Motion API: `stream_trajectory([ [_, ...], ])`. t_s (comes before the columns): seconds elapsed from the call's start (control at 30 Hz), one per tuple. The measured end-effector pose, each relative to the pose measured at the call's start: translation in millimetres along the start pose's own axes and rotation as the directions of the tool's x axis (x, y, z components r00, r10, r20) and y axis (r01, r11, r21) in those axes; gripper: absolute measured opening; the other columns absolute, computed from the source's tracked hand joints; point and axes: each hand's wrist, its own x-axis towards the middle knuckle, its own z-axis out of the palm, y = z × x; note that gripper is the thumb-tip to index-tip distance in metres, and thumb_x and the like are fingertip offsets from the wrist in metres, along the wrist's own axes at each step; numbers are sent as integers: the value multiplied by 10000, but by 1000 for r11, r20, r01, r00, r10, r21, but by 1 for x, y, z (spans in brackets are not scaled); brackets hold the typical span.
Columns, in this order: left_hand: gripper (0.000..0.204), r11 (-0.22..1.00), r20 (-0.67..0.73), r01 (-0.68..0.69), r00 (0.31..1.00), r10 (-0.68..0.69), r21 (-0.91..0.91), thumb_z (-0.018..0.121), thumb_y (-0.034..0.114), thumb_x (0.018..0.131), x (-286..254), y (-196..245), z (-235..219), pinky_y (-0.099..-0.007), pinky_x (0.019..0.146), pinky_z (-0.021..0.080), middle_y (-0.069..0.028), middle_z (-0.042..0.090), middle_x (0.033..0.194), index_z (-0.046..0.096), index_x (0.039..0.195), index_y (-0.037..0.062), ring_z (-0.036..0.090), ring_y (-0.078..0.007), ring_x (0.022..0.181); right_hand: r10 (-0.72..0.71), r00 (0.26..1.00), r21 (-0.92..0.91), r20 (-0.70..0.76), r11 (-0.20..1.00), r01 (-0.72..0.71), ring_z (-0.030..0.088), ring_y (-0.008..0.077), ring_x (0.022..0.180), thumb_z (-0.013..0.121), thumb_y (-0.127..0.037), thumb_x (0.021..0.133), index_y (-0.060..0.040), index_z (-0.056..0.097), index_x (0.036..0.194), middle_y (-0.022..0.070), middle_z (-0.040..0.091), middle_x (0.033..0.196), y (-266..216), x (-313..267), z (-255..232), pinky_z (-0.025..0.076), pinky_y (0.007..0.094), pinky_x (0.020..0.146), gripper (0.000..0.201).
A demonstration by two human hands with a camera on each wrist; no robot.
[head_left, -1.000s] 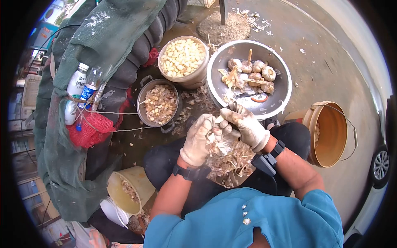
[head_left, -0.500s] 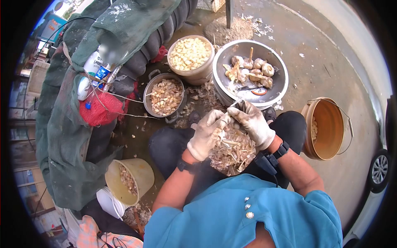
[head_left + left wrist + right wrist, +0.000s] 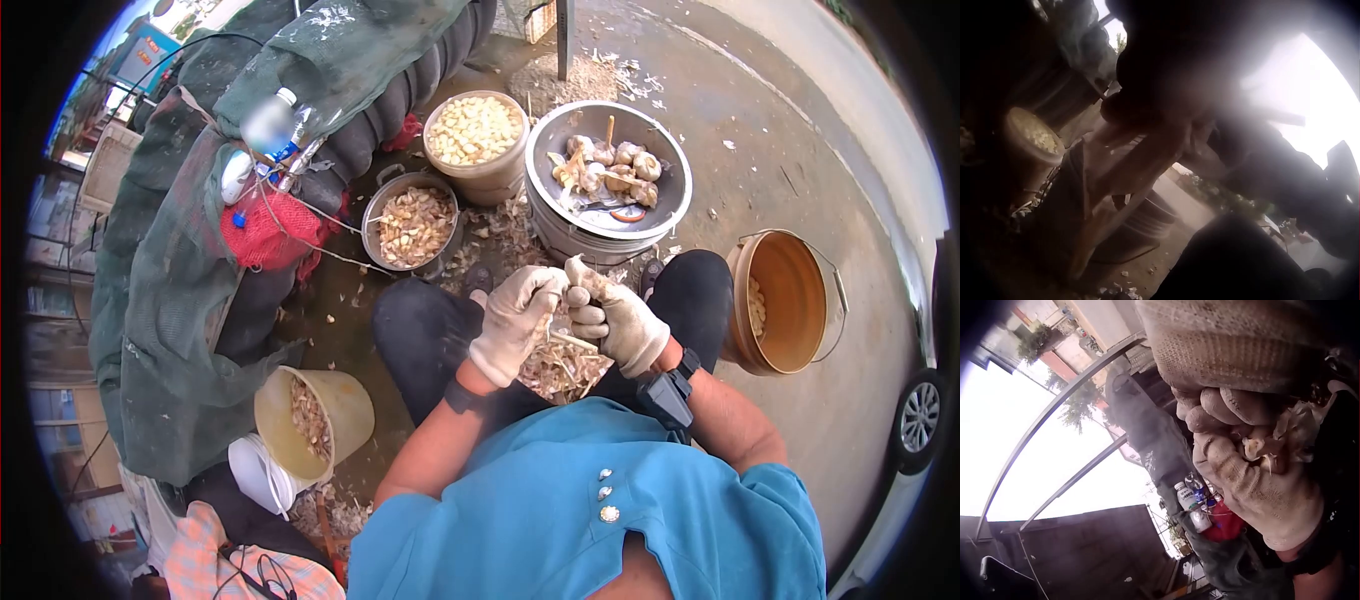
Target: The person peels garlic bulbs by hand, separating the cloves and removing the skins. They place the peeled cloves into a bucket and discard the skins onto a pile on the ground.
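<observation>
Both hands wear pale, soiled knit gloves and work close together above the lap. My left hand (image 3: pixel 520 318) holds garlic (image 3: pixel 1266 449) with loose papery skin, seen best in the right wrist view. Across from it, the curled fingers of my right hand (image 3: pixel 625 325) meet the same garlic, with the thumb pointing up. What lies inside the right palm is hidden. Below the hands, a heap of garlic skins (image 3: pixel 565 372) rests between the thighs. The left wrist view is dark and blurred. Ahead, a metal basin (image 3: pixel 683 190) holds several whole garlic bulbs (image 3: pixel 640 165).
Left of the basin stand a bucket of peeled cloves (image 3: pixel 475 130) and a pot of unpeeled cloves (image 3: pixel 412 228). An orange-brown bucket (image 3: pixel 800 300) lies tipped at the right. Near the left knee is a yellowish bucket (image 3: pixel 350 415). Green netting (image 3: pixel 165 300) and bottles line the left side.
The white clove showing at the left fingertips a second ago is out of sight. The right thumb has lifted upright over curled fingers. The head view has shifted, moving the containers within the picture.
</observation>
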Motion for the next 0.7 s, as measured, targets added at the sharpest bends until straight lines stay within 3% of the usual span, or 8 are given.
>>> stream_trajectory([
  [0.07,135,824,55,-228,971,235,519,578,60,918,-4,0,-1,-295,778,489,-69,642,990,636,1035,26,610,-165,833,-42,998,-47,-52,998,40,336,-7,560,515,-240,1012,-196,529,993,-97,472,783,7,-5,1,248,154,449,50],
  [0.2,113,660,144,-221,975,170,718,583,88,907,-8,9,7,-333,757,499,-99,662,919,634,987,27,630,-234,834,-154,966,-213,-208,971,109,320,-2,536,539,-295,1001,-204,535,967,-101,466,741,18,-10,15,233,161,451,97],
  [0.37,85,764,243,-299,951,191,571,589,103,903,-18,2,2,-344,710,497,-87,644,833,618,914,24,622,-250,765,-12,982,-64,-186,998,0,313,5,489,569,-355,991,-133,587,1222,-121,442,645,16,-16,13,234,169,434,321],
  [0.47,95,775,279,-279,950,138,567,592,117,910,-27,0,-2,-300,681,480,-51,615,801,620,904,27,596,-173,747,6,982,0,-186,1000,-6,316,8,472,585,-373,979,-129,590,1207,-119,448,624,15,-17,6,241,179,421,335],
  [0.53,115,964,171,86,976,-131,250,592,144,929,-32,5,0,-244,636,449,-10,590,805,620,905,36,549,-88,724,7,989,34,-151,999,-2,335,8,467,583,-364,981,-122,580,1205,-117,457,616,16,-16,0,242,182,411,330],
  [0.6,181,983,147,110,980,-131,147,571,216,966,-35,4,-1,-210,597,429,12,595,828,611,945,41,528,-46,691,54,992,203,-117,979,-30,358,15,468,571,-342,990,-131,574,1185,-110,472,615,16,-16,-8,242,183,408,288],
  [0.67,271,970,0,-99,995,101,221,531,294,997,-33,8,1,-211,577,434,5,602,827,596,1019,32,531,-56,664,71,994,271,-87,962,-45,369,24,469,561,-333,996,-148,573,1166,-102,494,619,16,-16,-16,248,185,407,251],
  [0.7,342,976,-62,148,988,-140,159,495,348,1014,-35,16,-5,-212,607,451,-9,610,849,586,1073,24,545,-64,718,87,995,287,-57,956,-67,365,28,468,555,-333,998,-156,573,1140,-98,500,619,16,-15,-19,250,186,408,228],
])
